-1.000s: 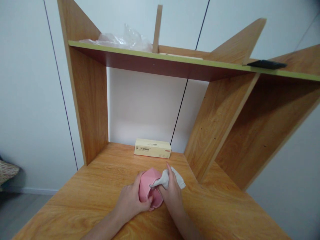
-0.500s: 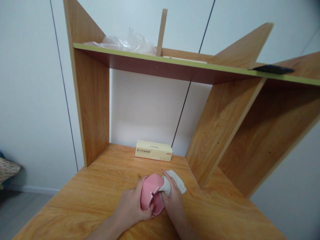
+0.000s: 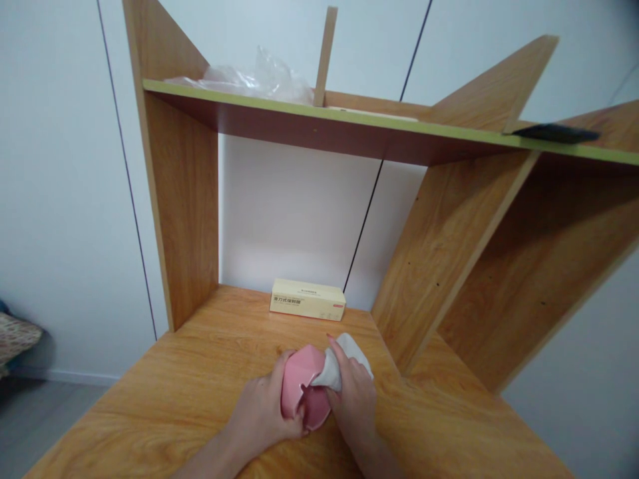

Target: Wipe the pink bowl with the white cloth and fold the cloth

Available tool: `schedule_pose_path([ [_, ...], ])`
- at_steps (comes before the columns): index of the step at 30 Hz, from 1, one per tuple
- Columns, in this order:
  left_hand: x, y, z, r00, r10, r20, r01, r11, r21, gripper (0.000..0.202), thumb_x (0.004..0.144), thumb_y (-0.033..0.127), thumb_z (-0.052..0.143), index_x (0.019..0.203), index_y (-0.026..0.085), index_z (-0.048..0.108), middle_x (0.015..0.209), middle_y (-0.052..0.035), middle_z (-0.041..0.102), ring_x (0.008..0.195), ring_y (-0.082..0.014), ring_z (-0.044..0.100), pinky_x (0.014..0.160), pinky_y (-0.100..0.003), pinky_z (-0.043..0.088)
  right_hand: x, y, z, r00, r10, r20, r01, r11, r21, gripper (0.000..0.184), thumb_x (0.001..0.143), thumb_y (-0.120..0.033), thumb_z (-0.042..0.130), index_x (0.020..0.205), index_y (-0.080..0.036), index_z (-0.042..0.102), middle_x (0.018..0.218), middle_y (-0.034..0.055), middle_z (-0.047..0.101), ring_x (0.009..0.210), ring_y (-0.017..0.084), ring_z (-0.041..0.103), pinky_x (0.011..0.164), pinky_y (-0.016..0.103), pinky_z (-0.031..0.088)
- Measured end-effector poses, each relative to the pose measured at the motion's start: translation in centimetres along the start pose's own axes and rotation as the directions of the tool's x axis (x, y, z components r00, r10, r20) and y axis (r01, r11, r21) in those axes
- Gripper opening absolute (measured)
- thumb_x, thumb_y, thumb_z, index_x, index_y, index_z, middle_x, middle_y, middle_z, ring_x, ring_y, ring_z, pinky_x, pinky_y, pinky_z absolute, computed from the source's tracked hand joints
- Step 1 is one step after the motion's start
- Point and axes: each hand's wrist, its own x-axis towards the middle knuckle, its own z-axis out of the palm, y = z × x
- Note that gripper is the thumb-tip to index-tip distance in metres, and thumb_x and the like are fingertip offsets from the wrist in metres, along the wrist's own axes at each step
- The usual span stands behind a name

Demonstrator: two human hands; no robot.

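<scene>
A pink, glossy, faceted bowl-like vessel (image 3: 302, 374) with a notched rim is tilted on its side low over the desk. My left hand (image 3: 267, 402) is closed around its left side, thumb on top and fingers at the lower rim. In my right hand (image 3: 354, 396) a whitish cloth (image 3: 330, 372) is bunched, and part of it presses against the vessel's right rim. The cloth's far end sticks out beyond my right fingers. Part of the vessel's inside shows dark pink; its underside is hidden.
A cream-coloured long box (image 3: 307, 301) with printed lettering stands at the back of the wooden desk (image 3: 200, 379). Overhead runs a shelf (image 3: 279, 108) carrying a crumpled clear plastic bag (image 3: 259, 78) and a dark flat object (image 3: 556, 133). An upright panel (image 3: 449, 259) rises on the right.
My right hand has shifted slightly right and turned, pulling the cloth along the vessel's rim. My left hand and the vessel stay nearly in place. The view has tipped slightly.
</scene>
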Motion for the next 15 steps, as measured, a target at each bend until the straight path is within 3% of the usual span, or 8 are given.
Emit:
schedule_pose_path([
  [6,-0.12,0.28,-0.17,0.999,-0.028,0.025,0.028,1.0,0.009,0.07,0.066,0.035,0.051,0.127,0.015,0.023,0.086,-0.0089,0.067,0.073,-0.0276,0.064,0.062,-0.032,0.045,-0.19,0.62,0.37,0.99,-0.093,-0.105,0.094,0.996,-0.002,0.045,0.083,-0.035,0.036,0.123,-0.015,0.041,0.084,0.0092,0.062,0.065,0.021,0.05,0.06,0.033,0.036],
  [12,-0.13,0.63,-0.52,0.999,-0.024,0.042,0.024,1.0,0.019,0.069,0.067,0.036,0.05,0.127,0.016,0.023,0.086,-0.0087,0.066,0.074,-0.0277,0.064,0.063,-0.033,0.045,-0.66,0.6,0.2,0.973,-0.2,-0.117,0.205,0.978,0.033,0.039,0.082,-0.032,0.035,0.117,-0.019,0.046,0.083,0.0066,0.061,0.067,0.02,0.05,0.065,0.034,0.033],
  [15,-0.15,0.82,-0.64,0.999,-0.01,0.041,0.01,1.0,0.002,0.069,0.067,0.036,0.05,0.127,0.016,0.023,0.086,-0.0089,0.067,0.074,-0.0283,0.064,0.063,-0.033,0.045,-0.57,0.46,0.36,0.977,-0.186,-0.106,0.192,0.98,0.057,0.038,0.081,-0.03,0.037,0.117,-0.021,0.044,0.083,0.0061,0.06,0.068,0.021,0.05,0.067,0.035,0.034],
])
